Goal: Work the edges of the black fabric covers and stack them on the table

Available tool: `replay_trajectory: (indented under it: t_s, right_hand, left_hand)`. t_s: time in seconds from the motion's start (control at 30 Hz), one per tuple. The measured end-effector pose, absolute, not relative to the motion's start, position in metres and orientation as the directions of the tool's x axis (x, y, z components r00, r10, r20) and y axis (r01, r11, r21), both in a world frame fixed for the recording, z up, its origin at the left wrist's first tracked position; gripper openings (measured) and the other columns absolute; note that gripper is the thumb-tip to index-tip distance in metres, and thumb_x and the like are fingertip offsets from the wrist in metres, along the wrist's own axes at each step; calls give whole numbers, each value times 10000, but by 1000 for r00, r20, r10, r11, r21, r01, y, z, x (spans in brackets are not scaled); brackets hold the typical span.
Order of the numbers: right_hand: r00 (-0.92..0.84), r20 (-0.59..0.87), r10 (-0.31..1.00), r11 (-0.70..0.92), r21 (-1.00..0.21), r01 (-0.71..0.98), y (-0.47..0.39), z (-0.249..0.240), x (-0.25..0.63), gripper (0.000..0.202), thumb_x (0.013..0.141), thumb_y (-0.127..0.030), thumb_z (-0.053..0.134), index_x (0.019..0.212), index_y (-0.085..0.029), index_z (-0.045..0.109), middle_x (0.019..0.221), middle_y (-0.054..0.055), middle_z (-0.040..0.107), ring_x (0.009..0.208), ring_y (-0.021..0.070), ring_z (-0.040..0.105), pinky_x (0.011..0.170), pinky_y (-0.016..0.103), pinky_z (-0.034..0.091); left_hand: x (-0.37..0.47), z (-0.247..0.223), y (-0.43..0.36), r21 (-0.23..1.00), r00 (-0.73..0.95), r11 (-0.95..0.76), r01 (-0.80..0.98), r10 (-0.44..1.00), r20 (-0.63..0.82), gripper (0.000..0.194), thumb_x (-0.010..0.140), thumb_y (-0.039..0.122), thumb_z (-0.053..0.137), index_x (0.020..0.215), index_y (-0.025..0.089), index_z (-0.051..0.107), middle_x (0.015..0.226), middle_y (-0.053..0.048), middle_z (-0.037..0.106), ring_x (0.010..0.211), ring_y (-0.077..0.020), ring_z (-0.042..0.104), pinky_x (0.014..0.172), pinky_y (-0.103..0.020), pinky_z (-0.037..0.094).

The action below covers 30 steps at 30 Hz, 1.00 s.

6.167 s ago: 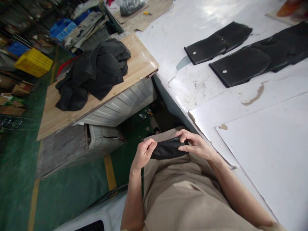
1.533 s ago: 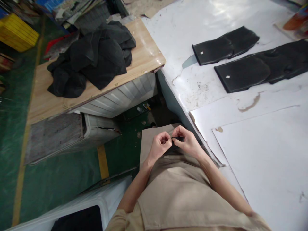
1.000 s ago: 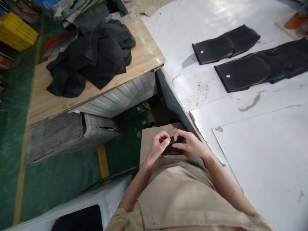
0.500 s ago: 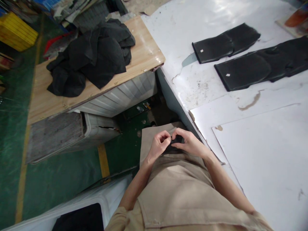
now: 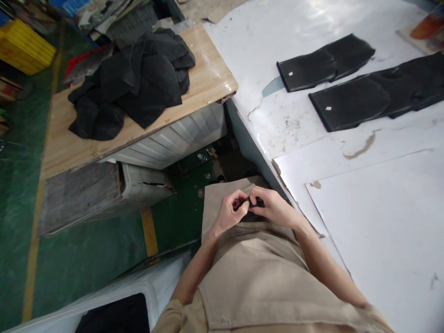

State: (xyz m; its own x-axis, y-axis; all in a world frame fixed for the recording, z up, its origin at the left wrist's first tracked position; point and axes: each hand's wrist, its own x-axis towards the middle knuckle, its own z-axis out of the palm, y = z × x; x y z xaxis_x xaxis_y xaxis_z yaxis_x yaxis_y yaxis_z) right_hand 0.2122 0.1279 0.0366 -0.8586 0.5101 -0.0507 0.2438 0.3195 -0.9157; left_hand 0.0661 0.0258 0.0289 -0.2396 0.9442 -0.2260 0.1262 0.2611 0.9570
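Note:
My left hand (image 5: 233, 210) and my right hand (image 5: 271, 206) meet low in front of the beige apron (image 5: 256, 273). Between them is a black piece of material (image 5: 250, 216), mostly hidden by the fingers and dark against the apron. The thumb and forefinger of my left hand are pinched on its edge. Close beside them, my right hand has curled fingers and a thumb pressing on the same piece. To the right, two flat black pieces (image 5: 308, 69) with small white tags lie on the white table (image 5: 381, 212).
A heap of black cloth pieces (image 5: 149, 78) lies on a wooden board (image 5: 211, 60) over white bins. Another white bin (image 5: 163, 282) with black material inside stands at lower left. The table edge runs close to my right forearm. A yellow crate (image 5: 26, 46) sits at far left.
The fingertips of both hands have shifted slightly along the black piece, the right fingers curling more. The tagged pieces and the cloth heap stay where they were.

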Motion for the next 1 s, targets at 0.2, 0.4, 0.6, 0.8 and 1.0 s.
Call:
replay_trajectory:
  t_s: [0.2,0.4,0.6,0.8,1.0]
  right_hand:
    - [-836,-105,539,329,-887,324,134,39,218,166,722,-131,668,705,-206,521,688,-43,514,627,125,459,575,243,295]
    - [-855,-112,506,260,-925,276,142,36,225,144,760,-251,726,737,-197,594,723,-27,550,648,131,491,587,248,338]
    - [-854,-43,518,152,-978,142,138,38,225,130,874,-267,620,767,-194,608,859,30,602,810,178,566,729,301,432]
    - [-789,-1,615,146,-983,115,130,41,219,122,902,-251,581,787,-208,579,945,46,610,907,197,567,797,322,436]
    - [-785,-63,617,113,-979,167,130,38,220,138,901,-288,580,797,-200,566,835,17,592,797,177,537,708,294,410]
  left_hand:
    - [65,25,20,945,-212,250,212,955,-205,189,750,274,689,894,174,618,707,26,569,634,-108,491,586,-207,359]
    - [57,14,19,937,-204,248,246,958,-201,361,669,443,798,862,174,655,718,14,595,679,-139,520,626,-224,369]
    - [55,15,22,914,-174,184,363,976,-127,314,746,485,728,826,184,687,731,-18,636,688,-164,544,651,-248,374]
    - [55,16,24,911,-131,122,394,988,-76,278,837,460,644,813,185,675,717,-12,601,675,-152,519,639,-247,354]
    - [57,16,25,938,-129,107,331,989,-67,298,890,425,580,732,178,634,668,3,523,636,-137,453,620,-252,340]
